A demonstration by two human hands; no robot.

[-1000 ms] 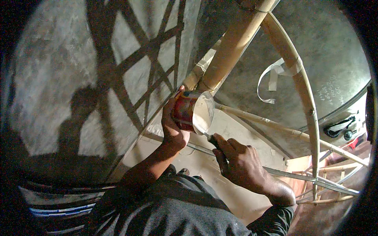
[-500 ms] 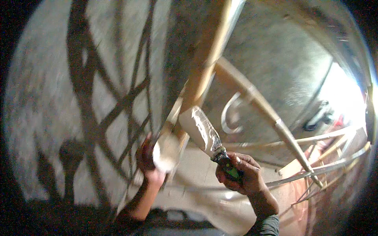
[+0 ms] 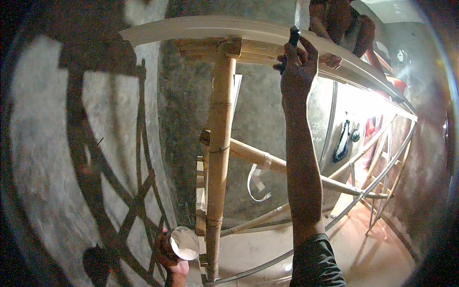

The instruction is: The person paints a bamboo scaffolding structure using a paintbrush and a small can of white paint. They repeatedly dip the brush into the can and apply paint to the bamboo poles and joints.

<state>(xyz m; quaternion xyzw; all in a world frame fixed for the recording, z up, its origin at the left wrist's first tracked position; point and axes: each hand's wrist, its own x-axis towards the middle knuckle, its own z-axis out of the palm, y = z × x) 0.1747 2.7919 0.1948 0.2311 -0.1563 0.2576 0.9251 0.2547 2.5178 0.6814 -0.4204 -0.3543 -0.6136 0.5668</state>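
My right arm reaches up, and my right hand [image 3: 299, 64] is wrapped round the dark handle of a putty knife [image 3: 301, 15]. Its blade points upward, in front of a long pale moulding [image 3: 191, 28] that spans the top of the view. Low at the left, my left hand [image 3: 169, 256] grips a round bowl [image 3: 185, 243] from its side. Some white paste lies inside the bowl. Another person's hand [image 3: 331, 60] rests by the moulding, just right of my right hand.
An upright bamboo pole [image 3: 221, 143] stands between my arms, with a slanting bamboo pole [image 3: 258, 155] joined to it. A curled white strip [image 3: 252, 184] hangs there. Another person [image 3: 342, 24] crouches at the upper right. Shadows cross the grey wall [image 3: 38, 143] at left.
My right hand has risen with the putty knife from low in the view up to the moulding. The bowl in my left hand sits lower. The view has tilted up, bringing in the other person.
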